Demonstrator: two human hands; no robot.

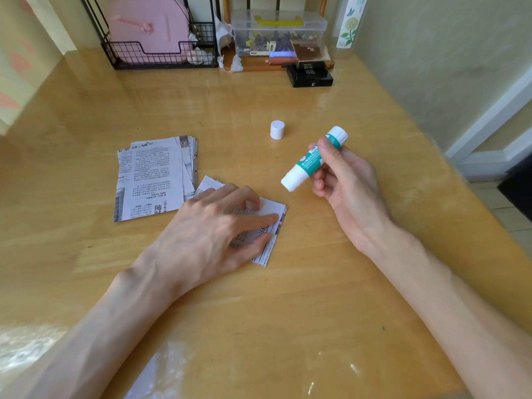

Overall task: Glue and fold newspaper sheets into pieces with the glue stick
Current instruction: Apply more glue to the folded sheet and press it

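Note:
A small folded newspaper piece (272, 207) lies on the wooden table (288, 298), and my left hand (213, 234) presses flat on it with spread fingers. To its left sits a stack of cut newspaper sheets (152, 177). My right hand (339, 177) grips a green and white glue stick (311, 161), uncapped, held above the table to the right of the folded piece with its open end pointing down-left. The white cap (277, 129) stands upright on the table behind the stick.
At the back stand a black wire basket (161, 50) holding a pink object, a clear plastic box (277, 31) of small items on a wooden shelf, and a black box (309, 74). A wall runs along the right side.

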